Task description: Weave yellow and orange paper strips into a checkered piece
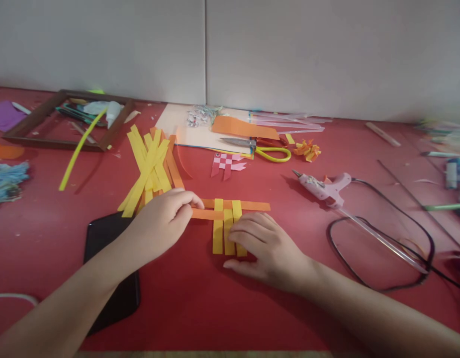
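My left hand (pixel 166 219) pinches the left part of a lower orange paper strip (pixel 208 214). That strip reaches in among several upright yellow paper strips (pixel 218 236). Higher up, another orange strip (pixel 257 205) crosses the yellow ones and sticks out to the right. My right hand (pixel 269 248) lies over the right side of the yellow strips with its fingers stretched out, fingertips touching them. Its palm hides part of the rightmost strips. Just beyond the left hand is a loose pile of yellow strips (pixel 147 164) with orange strips (pixel 173 166) under it.
A black phone (pixel 114 263) lies under my left forearm. Beyond the weave are a pink checkered paper fish (pixel 224 163) and yellow-handled scissors (pixel 272 153). A pink glue gun (pixel 324 189) with a looping cord stands right. A brown frame (pixel 54 141) holds tools at back left.
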`<state>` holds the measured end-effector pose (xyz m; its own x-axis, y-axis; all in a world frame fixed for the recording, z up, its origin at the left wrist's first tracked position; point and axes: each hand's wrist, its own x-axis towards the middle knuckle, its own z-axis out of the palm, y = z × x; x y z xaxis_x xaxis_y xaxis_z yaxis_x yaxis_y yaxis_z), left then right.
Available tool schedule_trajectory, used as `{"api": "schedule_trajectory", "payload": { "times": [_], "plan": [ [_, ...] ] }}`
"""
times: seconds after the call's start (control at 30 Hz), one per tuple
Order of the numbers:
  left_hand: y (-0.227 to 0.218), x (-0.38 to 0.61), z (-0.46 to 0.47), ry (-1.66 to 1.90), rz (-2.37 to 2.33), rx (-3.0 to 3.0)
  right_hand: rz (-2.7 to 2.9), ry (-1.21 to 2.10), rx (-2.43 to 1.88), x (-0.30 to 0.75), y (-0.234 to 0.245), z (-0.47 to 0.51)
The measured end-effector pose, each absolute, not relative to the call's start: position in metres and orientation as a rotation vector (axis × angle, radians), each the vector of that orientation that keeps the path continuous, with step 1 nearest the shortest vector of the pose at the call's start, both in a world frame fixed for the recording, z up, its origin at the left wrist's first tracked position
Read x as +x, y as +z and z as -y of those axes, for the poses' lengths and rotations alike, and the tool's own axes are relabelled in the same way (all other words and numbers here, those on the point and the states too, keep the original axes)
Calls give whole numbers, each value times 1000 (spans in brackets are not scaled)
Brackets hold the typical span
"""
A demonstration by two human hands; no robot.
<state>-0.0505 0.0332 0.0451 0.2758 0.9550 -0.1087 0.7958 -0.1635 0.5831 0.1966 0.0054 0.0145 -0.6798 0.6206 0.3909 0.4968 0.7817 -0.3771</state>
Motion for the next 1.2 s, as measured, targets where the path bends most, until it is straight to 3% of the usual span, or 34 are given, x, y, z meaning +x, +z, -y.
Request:
{"api": "schedule_trajectory", "payload": {
  "times": [0.43,1.2],
  "plan": [
    [44,-46,-31,336,-1537,2030,2305,348,-797,193,13,-7],
    [50,-47,-30,338,-1519,2051,1926,912,-1205,196,21,-9]
  ]
}}
